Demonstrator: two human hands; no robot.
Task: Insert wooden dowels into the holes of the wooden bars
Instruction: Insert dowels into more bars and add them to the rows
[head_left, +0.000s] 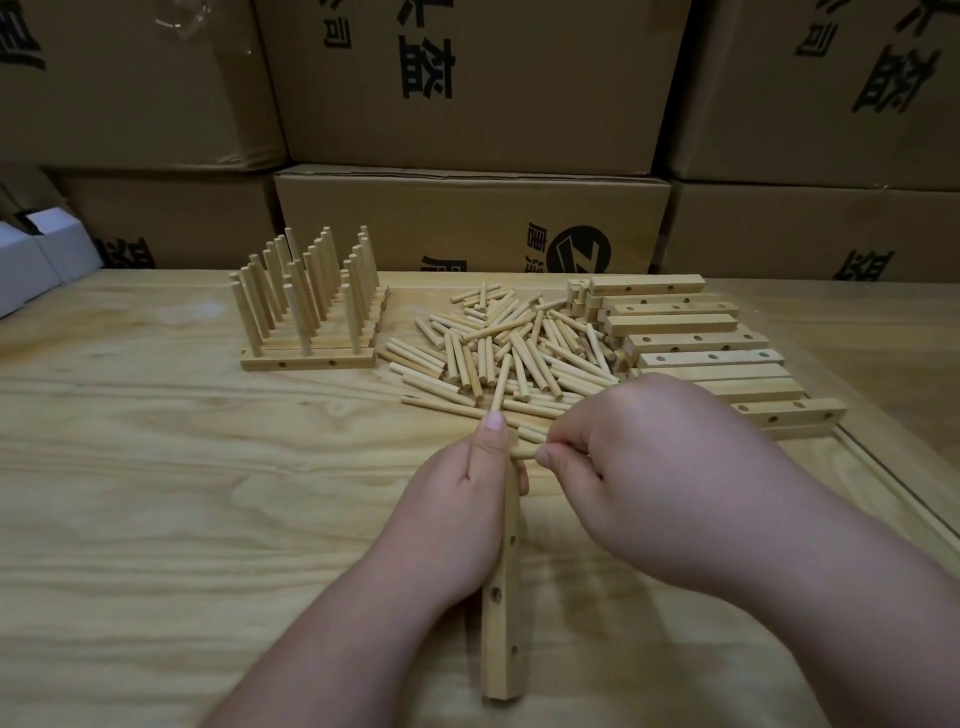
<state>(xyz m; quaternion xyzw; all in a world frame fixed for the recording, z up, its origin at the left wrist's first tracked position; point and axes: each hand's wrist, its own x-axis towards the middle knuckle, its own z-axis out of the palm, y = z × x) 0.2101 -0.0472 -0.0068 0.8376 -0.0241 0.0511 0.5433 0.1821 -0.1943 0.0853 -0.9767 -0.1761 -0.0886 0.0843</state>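
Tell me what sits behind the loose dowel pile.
Behind the loose dowel pile stands a wall of stacked cardboard boxes at the table's far edge. The boxes hide whatever is farther back.

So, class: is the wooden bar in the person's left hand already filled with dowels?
No: the bar gripped by the left hand shows open holes along its side, with one dowel standing at its far end.

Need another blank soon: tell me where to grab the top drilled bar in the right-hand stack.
Grip the top bar across its long plain sides near the middle, coming from above. It lies flat and uppermost, holes facing you, with neighbours only below and in front.
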